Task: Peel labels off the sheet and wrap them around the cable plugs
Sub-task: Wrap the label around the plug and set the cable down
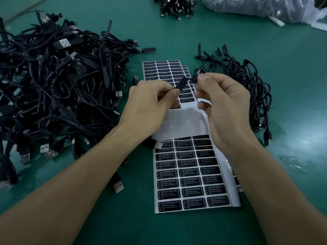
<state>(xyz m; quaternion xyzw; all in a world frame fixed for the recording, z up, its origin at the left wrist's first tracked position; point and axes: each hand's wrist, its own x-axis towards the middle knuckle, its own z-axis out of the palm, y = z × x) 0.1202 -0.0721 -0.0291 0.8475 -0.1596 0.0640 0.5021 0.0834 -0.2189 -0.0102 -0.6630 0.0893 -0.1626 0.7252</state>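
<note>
Hands meet over the middle of a long white backing sheet of black rectangular labels (pixel 185 174) that lies lengthwise on the green table mat (pixel 292 85). The left hand (pixel 148 103) has its fingers curled, thumb and forefinger pinching a narrow flat black plug (pixel 181 84) that sticks up and to the right from the fingertips, above the sheet. The right hand (pixel 226 106) is just beside it, thumb and forefinger pinched on a small dark piece (pixel 196 76); whether that is a label or another plug end cannot be told, and its other fingers curl loosely beneath. The two hands are near but not touching. The sheet's near part carries three columns of labels printed LED CONTROLLER, its middle stretch under the hands is bare white, and its far part again shows rows of labels. To the left sprawls a large tangled heap of black cables with silver USB plugs (pixel 53 76), a few plugs lying loose at its near edge. To the right, beyond the right hand, sits a smaller bundle of black cables (pixel 251 85). At the far edge lie another small bunch of black cables (pixel 174 6) and a clear plastic bag (pixel 256 9) with dark contents
</note>
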